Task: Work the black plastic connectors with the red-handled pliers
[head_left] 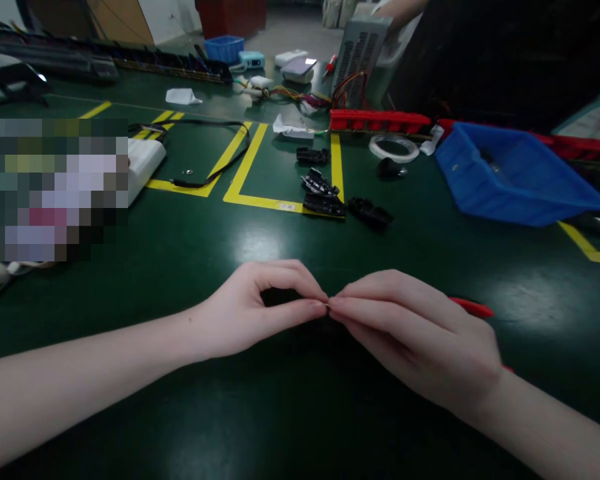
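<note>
Above the near part of the green table, my left hand pinches thumb and forefinger together. My right hand meets it fingertip to fingertip, its fingers also pressed together. A tiny thin piece shows between the fingertips, too small to name. Red handle-like ends stick out from behind my right hand; whether it holds that red thing or the thing lies on the table, I cannot tell. Beyond the hands lie several black plastic parts, some inside a yellow tape outline.
A blue bin stands at the right, beside a tape roll and a red rack. A black cable curls at the left, near a white device. At the back, a person's arm reaches by a grey metal box.
</note>
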`<action>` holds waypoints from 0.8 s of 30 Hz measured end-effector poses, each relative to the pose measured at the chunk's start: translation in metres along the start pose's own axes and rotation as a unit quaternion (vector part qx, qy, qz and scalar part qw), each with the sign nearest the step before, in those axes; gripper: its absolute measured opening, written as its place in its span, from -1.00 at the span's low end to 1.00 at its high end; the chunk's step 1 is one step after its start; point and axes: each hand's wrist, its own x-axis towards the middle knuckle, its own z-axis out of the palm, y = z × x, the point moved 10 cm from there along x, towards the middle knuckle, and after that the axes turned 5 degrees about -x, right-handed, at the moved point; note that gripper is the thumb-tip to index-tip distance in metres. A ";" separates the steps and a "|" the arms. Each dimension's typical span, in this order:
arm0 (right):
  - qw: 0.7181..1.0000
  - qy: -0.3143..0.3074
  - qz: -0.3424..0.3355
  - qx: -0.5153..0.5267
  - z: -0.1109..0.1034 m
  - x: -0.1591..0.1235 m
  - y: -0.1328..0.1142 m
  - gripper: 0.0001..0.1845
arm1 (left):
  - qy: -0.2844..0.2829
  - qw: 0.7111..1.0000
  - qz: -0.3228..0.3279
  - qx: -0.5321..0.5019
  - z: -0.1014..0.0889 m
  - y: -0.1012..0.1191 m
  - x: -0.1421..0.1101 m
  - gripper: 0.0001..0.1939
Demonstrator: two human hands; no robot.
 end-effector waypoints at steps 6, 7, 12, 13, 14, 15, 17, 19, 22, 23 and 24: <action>0.996 -0.045 0.069 0.041 0.002 -0.007 0.025 -0.89 | -0.008 0.989 0.001 0.147 0.004 -0.001 -0.002 -0.77; 0.995 -0.057 0.072 0.041 0.004 -0.008 0.029 -0.90 | -0.017 0.984 -0.003 0.175 0.006 -0.003 -0.003 -0.73; 0.992 -0.114 0.050 0.034 0.016 -0.011 0.032 -0.84 | -0.068 0.969 0.010 0.235 0.015 -0.007 -0.005 -0.82; 0.991 -0.123 0.048 0.038 0.019 -0.012 0.032 -0.84 | -0.071 0.967 0.015 0.243 0.016 -0.007 -0.005 -0.85; 0.990 -0.128 0.049 0.041 0.021 -0.013 0.031 -0.83 | -0.073 0.965 0.019 0.249 0.016 -0.006 -0.006 -0.88; 0.989 -0.132 0.053 0.043 0.023 -0.014 0.030 -0.83 | -0.075 0.964 0.021 0.256 0.017 -0.006 -0.006 -0.89; 0.988 -0.134 0.065 0.043 0.026 -0.016 0.029 -0.83 | -0.078 0.961 0.020 0.266 0.018 -0.006 -0.006 -0.89; 0.988 -0.132 0.075 0.039 0.028 -0.018 0.028 -0.84 | -0.079 0.959 0.016 0.273 0.019 -0.007 -0.006 -0.88; 0.990 -0.119 0.068 0.030 0.029 -0.018 0.025 -0.85 | -0.072 0.960 0.013 0.270 0.018 -0.007 -0.005 -0.89; 0.991 -0.117 0.066 0.027 0.030 -0.018 0.024 -0.86 | -0.067 0.961 0.011 0.268 0.017 -0.007 -0.005 -0.90; 0.991 -0.115 0.067 0.024 0.030 -0.018 0.024 -0.85 | -0.062 0.962 0.009 0.266 0.016 -0.007 -0.005 -0.91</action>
